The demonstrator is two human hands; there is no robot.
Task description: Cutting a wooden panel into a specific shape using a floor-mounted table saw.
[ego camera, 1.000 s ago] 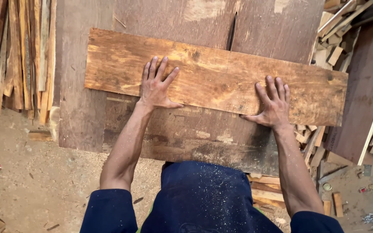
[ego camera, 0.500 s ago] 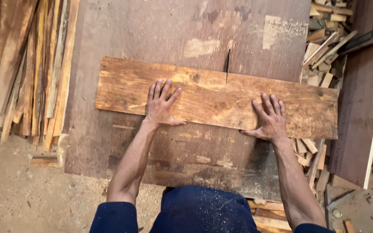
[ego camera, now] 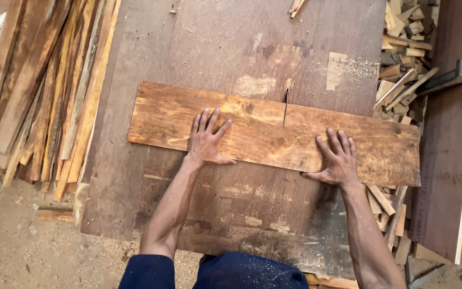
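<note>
A long brown wooden plank [ego camera: 263, 128] lies flat across a worn saw table [ego camera: 199, 48]. My left hand [ego camera: 207, 138] presses flat on the plank left of centre, fingers spread. My right hand [ego camera: 338, 157] presses flat on it right of centre, near its lower edge. A thin saw blade [ego camera: 285, 101] stands in a dark slot cut into the plank's far edge, between my two hands. The cut reaches roughly halfway across the plank's width.
Long timber strips [ego camera: 44, 91] lean in a stack at the left. Short offcuts [ego camera: 402, 48] are heaped at the right of the table, beside a dark board [ego camera: 450, 160]. Sawdust covers the dirt floor [ego camera: 22, 251] and the table's near edge.
Both hands have pushed the plank away from me across the table. The blade's cut into its far edge has appeared and deepened.
</note>
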